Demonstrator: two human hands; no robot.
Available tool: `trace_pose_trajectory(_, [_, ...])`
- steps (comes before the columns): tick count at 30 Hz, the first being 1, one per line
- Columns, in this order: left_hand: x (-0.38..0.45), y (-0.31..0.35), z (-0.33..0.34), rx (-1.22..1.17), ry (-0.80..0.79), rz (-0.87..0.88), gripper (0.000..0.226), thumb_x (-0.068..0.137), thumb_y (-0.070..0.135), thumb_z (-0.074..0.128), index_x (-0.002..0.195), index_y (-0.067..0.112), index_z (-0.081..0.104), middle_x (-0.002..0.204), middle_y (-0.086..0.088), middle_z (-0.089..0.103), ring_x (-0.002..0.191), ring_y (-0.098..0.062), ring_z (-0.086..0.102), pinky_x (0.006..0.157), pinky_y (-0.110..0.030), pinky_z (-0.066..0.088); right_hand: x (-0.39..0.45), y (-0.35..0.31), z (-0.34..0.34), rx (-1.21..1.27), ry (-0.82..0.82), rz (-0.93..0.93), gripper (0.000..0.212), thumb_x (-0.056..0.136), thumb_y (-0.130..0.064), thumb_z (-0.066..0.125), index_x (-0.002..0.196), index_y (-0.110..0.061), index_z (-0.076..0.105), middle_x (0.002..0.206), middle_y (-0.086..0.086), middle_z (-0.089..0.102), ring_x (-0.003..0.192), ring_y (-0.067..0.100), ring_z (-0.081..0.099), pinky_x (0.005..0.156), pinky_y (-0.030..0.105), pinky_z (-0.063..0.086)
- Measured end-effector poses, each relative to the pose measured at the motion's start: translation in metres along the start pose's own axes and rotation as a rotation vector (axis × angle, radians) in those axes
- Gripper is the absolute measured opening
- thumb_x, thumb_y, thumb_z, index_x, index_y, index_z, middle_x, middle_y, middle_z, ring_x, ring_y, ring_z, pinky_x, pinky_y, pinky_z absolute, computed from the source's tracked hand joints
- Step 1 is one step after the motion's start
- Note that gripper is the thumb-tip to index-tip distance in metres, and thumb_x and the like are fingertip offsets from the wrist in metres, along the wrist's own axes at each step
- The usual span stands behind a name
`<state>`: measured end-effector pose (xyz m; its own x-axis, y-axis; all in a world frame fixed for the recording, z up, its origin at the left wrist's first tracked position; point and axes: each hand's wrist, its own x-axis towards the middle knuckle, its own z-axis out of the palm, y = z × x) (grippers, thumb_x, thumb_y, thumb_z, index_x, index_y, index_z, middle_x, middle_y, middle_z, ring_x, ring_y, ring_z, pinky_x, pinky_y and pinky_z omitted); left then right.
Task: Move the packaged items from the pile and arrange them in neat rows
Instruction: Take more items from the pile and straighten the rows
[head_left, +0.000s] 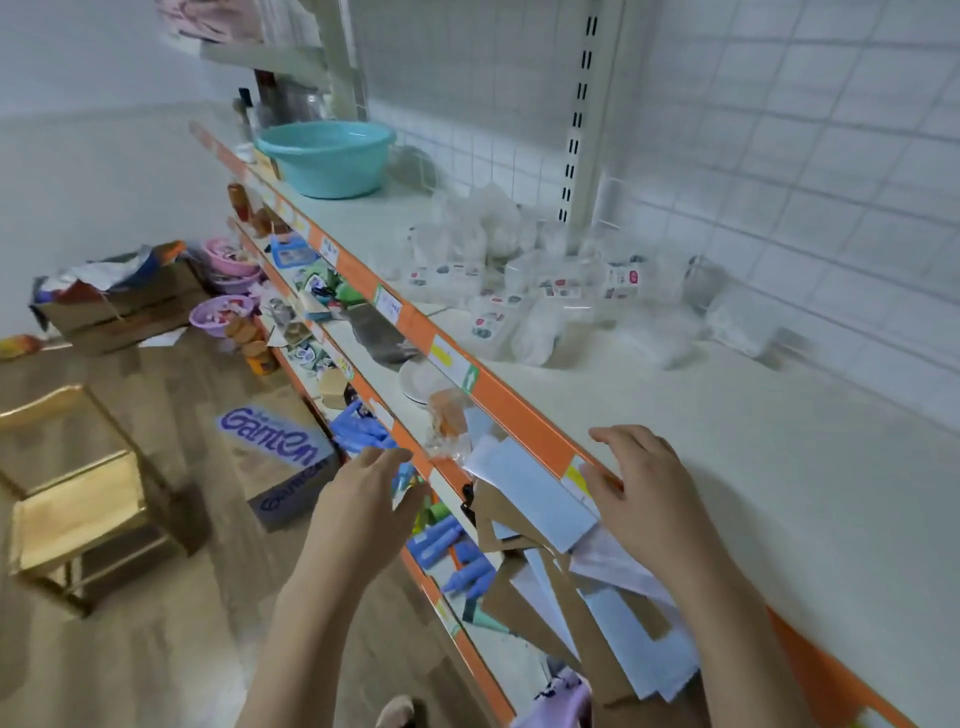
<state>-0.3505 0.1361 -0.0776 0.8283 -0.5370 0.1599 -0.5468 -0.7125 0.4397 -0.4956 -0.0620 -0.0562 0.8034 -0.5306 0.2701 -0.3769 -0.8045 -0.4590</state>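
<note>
The pile of packaged items (524, 291) sits well back on the top shelf (727, 467), heaped against the white upright post (584, 156) of the wire grid wall: clear plastic packs with small printed labels, jumbled and overlapping. They look light, soft and crinkly, probably slippery film over something squashy, so I'd judge each is best pinched by the body or a sealed edge and lifted singly, not dragged, since neighbours would slide along with it. No rows are laid out yet on the bare shelf forward of the post. Both hands are short of the pile and holding nothing: the right hand (641, 478) hovers over the shelf's orange front edge with fingers spread, the left hand (366, 499) is out over the aisle, fingers loose. Beyond the post stands a teal basin (327, 156).
</note>
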Motion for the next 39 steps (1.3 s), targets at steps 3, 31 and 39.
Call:
trace_pose_trajectory(3, [0.06,0.006,0.0,-0.04,-0.008,0.106,0.043,0.091,0.036,0.052,0.131,0.02,0.046,0.131,-0.001,0.048,0.106,-0.021,0.055,0.083,-0.032,0.046,0.026,0.01,0.005,-0.044,0.031,0.112,0.035,0.086,-0.017,0.06,0.12,-0.008,0.057,0.118,0.006,0.056,0.111,0.026,0.049,0.091,0.029,0.037])
trace_pose_trajectory(31, [0.213,0.108,0.059,-0.059,-0.432,0.678,0.076,0.085,0.037,0.057,0.145,0.026,0.011,0.15,-0.009,0.007,0.121,-0.033,0.038,0.099,-0.036,0.033,0.09,0.022,0.006,-0.166,0.297,0.841,0.069,0.079,-0.018,0.066,0.137,-0.01,0.03,0.125,0.008,0.025,0.099,0.03,0.052,0.08,0.023,0.036])
trace_pose_trajectory(39, [0.151,0.156,0.063,-0.354,-0.409,0.77,0.062,0.08,0.022,0.057,0.138,0.028,0.033,0.14,-0.005,0.025,0.103,-0.031,0.054,0.083,-0.032,0.04,-0.001,0.022,-0.028,0.028,0.638,0.751,0.065,0.079,-0.01,0.064,0.135,-0.029,0.035,0.124,-0.006,0.035,0.1,0.009,0.047,0.082,0.02,0.038])
